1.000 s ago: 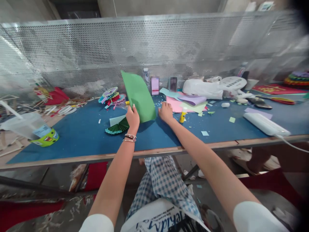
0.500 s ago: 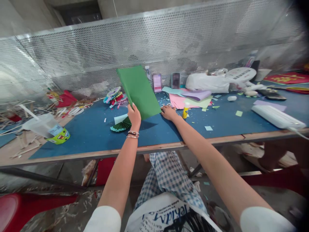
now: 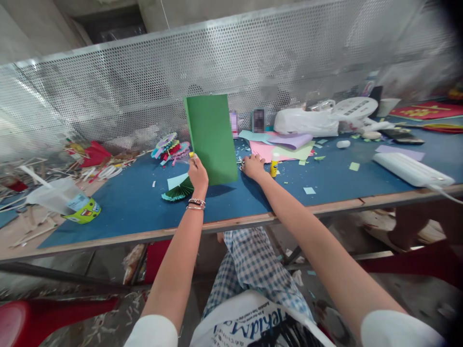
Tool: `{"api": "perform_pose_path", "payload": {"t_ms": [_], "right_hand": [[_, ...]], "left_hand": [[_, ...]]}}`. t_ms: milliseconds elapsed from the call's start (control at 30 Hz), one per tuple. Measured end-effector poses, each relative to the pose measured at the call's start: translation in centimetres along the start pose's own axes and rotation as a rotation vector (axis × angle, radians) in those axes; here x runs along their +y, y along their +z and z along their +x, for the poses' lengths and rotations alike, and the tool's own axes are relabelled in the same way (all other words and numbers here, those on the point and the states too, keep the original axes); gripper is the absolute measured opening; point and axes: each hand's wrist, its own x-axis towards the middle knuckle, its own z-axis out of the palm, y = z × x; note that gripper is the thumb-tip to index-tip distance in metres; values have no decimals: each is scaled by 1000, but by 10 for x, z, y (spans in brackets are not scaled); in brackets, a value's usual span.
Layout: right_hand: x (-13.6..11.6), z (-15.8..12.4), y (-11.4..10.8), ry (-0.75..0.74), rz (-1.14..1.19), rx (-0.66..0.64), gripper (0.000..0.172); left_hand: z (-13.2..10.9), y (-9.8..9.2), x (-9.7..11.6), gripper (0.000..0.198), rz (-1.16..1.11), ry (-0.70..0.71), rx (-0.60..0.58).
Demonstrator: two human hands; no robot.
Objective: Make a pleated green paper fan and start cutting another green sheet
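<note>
My left hand (image 3: 198,173) is closed on the lower left edge of a green sheet of paper (image 3: 213,137), which stands nearly upright above the table. The sheet's left edge looks folded over. A small yellow piece (image 3: 191,155) shows at my left fingertips. My right hand (image 3: 254,167) is down on the blue table top, fingers curled, with a small greyish thing by the fingertips that I cannot make out. Just right of it stands a yellow glue stick (image 3: 274,166). Behind my left wrist lies a pleated dark green paper fan (image 3: 178,191) with a light blue edge.
Coloured paper sheets (image 3: 282,142) lie beyond my right hand, before a white plastic bag (image 3: 306,122). A white power bank (image 3: 412,169) is at right. A plastic cup (image 3: 60,195) leans at left near loose sticks. A perforated metal panel (image 3: 152,72) runs along the back.
The green sheet has turned more upright in my left hand, and its lower right corner has moved down. My right hand stays on the table, its fingers more curled.
</note>
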Motion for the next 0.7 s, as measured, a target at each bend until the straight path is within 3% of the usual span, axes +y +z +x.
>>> {"api": "perform_pose_path", "payload": {"t_ms": [167, 300, 433, 533, 700], "right_hand": [[-4, -4, -8, 54, -45, -27, 33], [-3, -4, -10, 30, -52, -14, 34], [0, -3, -13, 44, -31, -48, 40], [0, -3, -14, 57, -48, -77, 37], [-1, -5, -16, 43, -88, -98, 37]], "left_hand": [[1, 2, -2, 47, -30, -8, 8], [1, 5, -3, 41, -53, 97, 18], [1, 3, -1, 41, -75, 181, 104], [3, 1, 1, 39, -118, 170, 184], [6, 0, 0, 41, -170, 113, 166]]}}
